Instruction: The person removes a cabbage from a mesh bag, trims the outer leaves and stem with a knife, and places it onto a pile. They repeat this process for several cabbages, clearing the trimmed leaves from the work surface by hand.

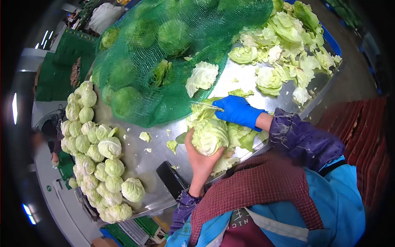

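Observation:
My left hand [200, 158], bare, is wrapped round the lower left side of a pale green head of iceberg lettuce [210, 138] close to my body. In a blue glove, my right hand [240, 112] grips a knife [207, 106], its thin blade pointing left above the head. Loose outer leaves [242, 138] lie beside and under the lettuce. Just beyond my hands spreads a green mesh sack [144, 103] with several heads inside. A single pale leaf [201, 78] rests on the mesh.
Trimmed heads [114, 167] are piled along the left edge of the metal table [142, 162]. Leaf scraps [288, 53] heap up at the far right. A dark phone-like object [172, 179] lies near my left wrist. Red slatted material [354, 136] stands right of the table.

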A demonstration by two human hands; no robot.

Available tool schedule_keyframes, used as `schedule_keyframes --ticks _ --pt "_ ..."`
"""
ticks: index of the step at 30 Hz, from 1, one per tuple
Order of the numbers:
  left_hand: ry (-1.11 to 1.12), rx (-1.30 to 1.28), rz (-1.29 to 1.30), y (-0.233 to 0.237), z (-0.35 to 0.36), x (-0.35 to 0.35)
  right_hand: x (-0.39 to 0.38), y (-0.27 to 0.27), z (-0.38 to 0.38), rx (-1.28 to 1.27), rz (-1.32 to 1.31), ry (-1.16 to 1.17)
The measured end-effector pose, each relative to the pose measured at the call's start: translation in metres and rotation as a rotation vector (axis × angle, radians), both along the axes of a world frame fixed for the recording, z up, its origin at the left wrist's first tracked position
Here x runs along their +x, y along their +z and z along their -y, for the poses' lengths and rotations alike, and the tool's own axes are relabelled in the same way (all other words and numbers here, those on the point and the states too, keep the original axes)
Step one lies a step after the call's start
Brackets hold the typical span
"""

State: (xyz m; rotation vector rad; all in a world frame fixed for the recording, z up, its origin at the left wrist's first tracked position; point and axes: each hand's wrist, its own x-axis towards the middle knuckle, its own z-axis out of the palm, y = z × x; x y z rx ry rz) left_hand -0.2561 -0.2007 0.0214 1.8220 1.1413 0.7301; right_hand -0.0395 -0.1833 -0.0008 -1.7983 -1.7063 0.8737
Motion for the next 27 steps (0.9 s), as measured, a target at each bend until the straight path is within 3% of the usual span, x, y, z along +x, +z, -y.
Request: schedule_keyframes --ticks 2,3,5,6,7,8,9,11,13,14,17,19,20,21,22,23,24,27 --pt "0.004 -0.225 0.136 0.011 -0.002 0.001 0.011 0.014 -0.003 -0.204 0.092 0.012" --pt "0.004 -0.229 0.136 0.011 -0.004 -0.001 0.02 0.009 0.003 -0.1 0.12 -0.041" --pt "0.201 -0.519 0.489 0.014 -0.006 -0.003 0.045 0.02 0.016 -0.082 0.08 -0.203" --pt "0.249 -0.562 0.614 0.022 -0.006 0.001 0.059 0.021 0.015 -0.068 0.123 -0.261" --pt "0.253 -0.585 0.688 0.025 -0.01 0.003 0.074 0.027 0.019 -0.03 -0.006 -0.33" --pt "0.254 -0.606 0.757 0.027 -0.014 0.002 0.081 0.045 0.017 0.019 0.101 -0.304" --pt "0.256 -0.6 0.759 0.027 -0.017 0.003 0.076 0.064 0.021 -0.03 0.128 -0.333" --pt "0.25 -0.652 0.785 0.026 -0.021 0.007 0.05 0.08 0.027 0.279 0.141 -0.26" --pt "0.219 -0.665 0.758 0.025 -0.019 0.012 0.017 0.083 0.029 0.412 -0.05 0.02" --pt "0.197 -0.675 0.739 0.025 -0.016 0.015 0.003 0.105 0.035 0.271 0.005 0.11" --pt "0.143 -0.712 0.711 0.028 -0.009 0.017 -0.011 0.087 0.03 0.421 0.03 0.143" --pt "0.138 -0.721 0.746 0.027 -0.008 0.014 -0.002 0.086 0.02 0.355 -0.019 -0.023" --pt "0.119 -0.722 0.744 0.027 -0.009 0.013 0.001 0.071 0.017 0.463 -0.143 -0.174" --pt "0.1 -0.723 0.744 0.027 -0.009 0.013 0.01 0.07 0.016 0.294 -0.324 -0.282" --pt "0.103 -0.722 0.75 0.026 -0.008 0.012 0.019 0.05 0.012 0.367 -0.511 -0.453" --pt "0.154 -0.829 0.844 0.025 -0.007 0.01 0.037 0.035 0.006 0.452 -0.865 -0.501" --pt "0.205 -0.936 0.936 0.025 -0.007 0.009 0.057 0.043 0.013 0.183 -0.716 -0.636" --pt "0.25 -0.963 0.94 0.03 -0.016 0.011 0.046 0.071 0.033 0.075 -0.393 -0.409"
